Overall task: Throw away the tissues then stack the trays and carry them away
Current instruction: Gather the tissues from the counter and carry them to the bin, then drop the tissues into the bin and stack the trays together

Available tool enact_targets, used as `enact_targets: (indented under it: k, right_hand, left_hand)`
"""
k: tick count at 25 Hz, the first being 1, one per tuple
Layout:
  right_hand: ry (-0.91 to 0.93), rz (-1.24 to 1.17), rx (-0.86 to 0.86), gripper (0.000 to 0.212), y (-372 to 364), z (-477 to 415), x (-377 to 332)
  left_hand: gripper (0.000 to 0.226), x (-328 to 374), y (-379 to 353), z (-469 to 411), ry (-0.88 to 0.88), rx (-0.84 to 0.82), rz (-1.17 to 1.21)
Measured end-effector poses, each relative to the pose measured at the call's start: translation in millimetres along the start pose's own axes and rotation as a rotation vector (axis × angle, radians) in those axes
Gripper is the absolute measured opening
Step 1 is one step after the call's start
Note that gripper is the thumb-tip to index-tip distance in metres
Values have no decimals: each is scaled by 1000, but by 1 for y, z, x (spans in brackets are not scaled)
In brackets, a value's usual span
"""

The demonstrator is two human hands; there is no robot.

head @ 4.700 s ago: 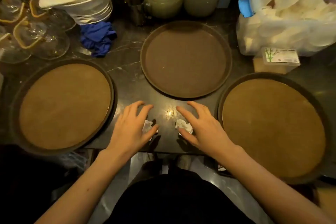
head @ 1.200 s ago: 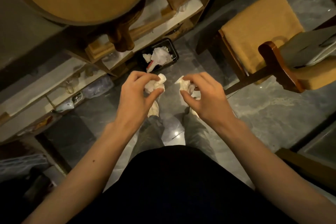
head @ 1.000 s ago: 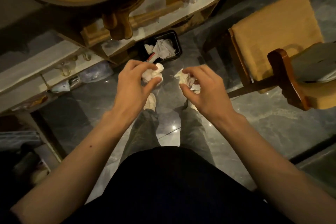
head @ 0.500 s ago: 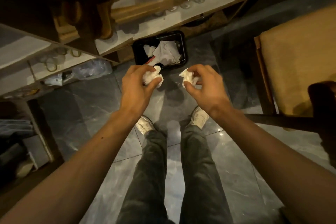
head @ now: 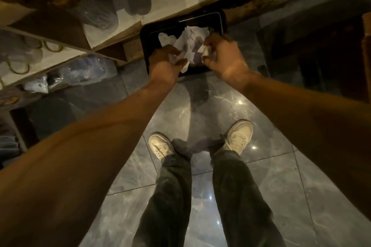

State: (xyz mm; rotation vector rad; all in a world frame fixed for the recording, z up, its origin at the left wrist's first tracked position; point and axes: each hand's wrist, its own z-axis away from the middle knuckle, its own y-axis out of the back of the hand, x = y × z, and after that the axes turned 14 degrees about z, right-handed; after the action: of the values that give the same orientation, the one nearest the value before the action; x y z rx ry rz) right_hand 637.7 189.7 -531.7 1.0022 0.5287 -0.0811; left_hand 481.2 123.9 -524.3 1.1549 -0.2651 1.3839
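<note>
shelves (head: 128, 24) overhang bin (head: 145, 46) | floor (head: 200, 102) bare

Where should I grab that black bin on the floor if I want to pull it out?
Probably the black bin's near rim, from above on the person's side. Its far end sits tucked under the shelf, while the near and left edges are exposed, though both hands hover there now.

White crumpled tissues (head: 181, 60) show at upper centre of the frame, over a black bin (head: 145, 46) that also holds white paper (head: 190, 40). The floor (head: 200, 110) is glossy grey tile with pale marble veining. At centre, the shoes (head: 161, 146) are off-white; the trousers (head: 172, 196) below are dark grey. The shelf (head: 128, 20) at upper left is pale with wood-brown edges.
</note>
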Motion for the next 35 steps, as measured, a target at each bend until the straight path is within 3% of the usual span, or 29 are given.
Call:
enact_targets:
  k: [4, 7, 13, 17, 24, 35]
  right_hand:
    - [56, 19, 31, 34, -22, -26, 12]
    - [20, -106, 26, 32, -26, -36, 14]
    - [35, -103, -13, 45, -22, -25, 13]
    - [-38, -70, -52, 48, -13, -6, 12]
    - [62, 87, -7, 37, 56, 82, -33]
    - [339, 308, 188, 42, 206, 263, -173]
  left_hand:
    - [35, -14, -8, -31, 19, 37, -137]
    - [38, -21, -12, -40, 14, 42, -181]
    - [56, -24, -19, -37, -23, -5, -212]
    - [62, -20, -4, -10, -39, 14, -33]
    - [42, 22, 45, 83, -192, -54, -200]
    - [41, 147, 188, 291, -499, -19, -246]
